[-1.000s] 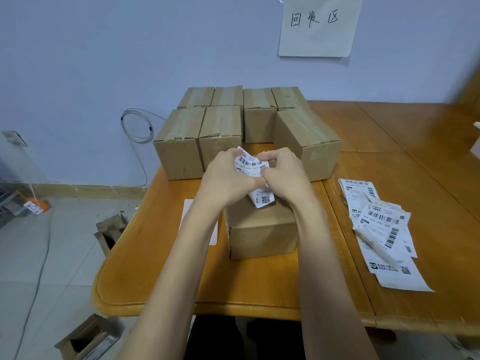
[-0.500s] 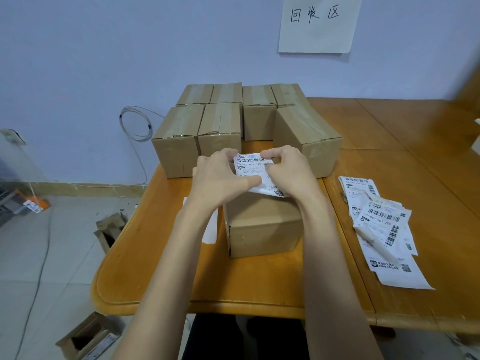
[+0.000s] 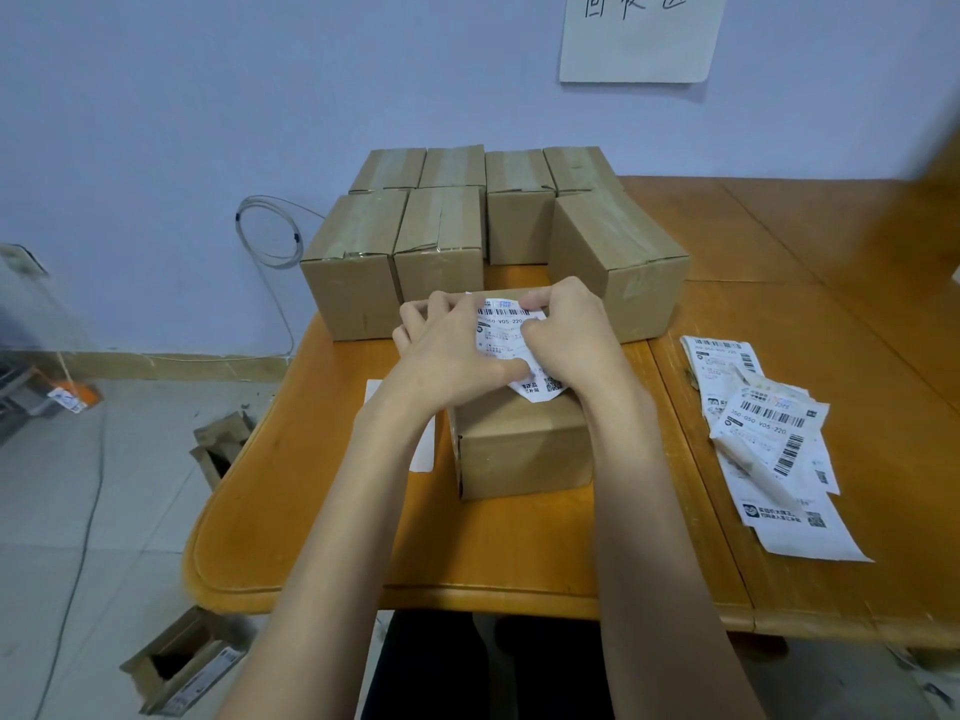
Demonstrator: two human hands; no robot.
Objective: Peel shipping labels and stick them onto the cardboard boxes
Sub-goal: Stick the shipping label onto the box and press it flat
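A: Where is the shipping label (image 3: 506, 337) right now?

B: On top of the near cardboard box (image 3: 524, 449), pinned between both hands. The left hand (image 3: 452, 350) lies flat on its left part, with the thumb pressing near the lower middle. The right hand (image 3: 566, 340) pinches its upper right edge with the fingertips and covers the right side.

A: So each grip is closed on the label?

B: Yes, both are on it: the left grip more a flat press, the right a narrow pinch. The lower corner with the square code sticks out under the right grip and looks curled, seemingly not yet stuck down.

A: How will the label handle?

B: I judge it thin, light and floppy, with a sticky back that would grab on first touch and crease easily. Best held by its edges and smoothed outward from the middle toward that loose corner.

A: And the box?

B: Stiff, taped cardboard; it probably won't give under pressing. It could slide on the counter (image 3: 322, 511), so one hand should hold it steady.

A: What else lies near?

B: Beyond the grips stand more boxes (image 3: 441, 241). Well to the right of the right grip is a loose pile of labels (image 3: 763, 433).
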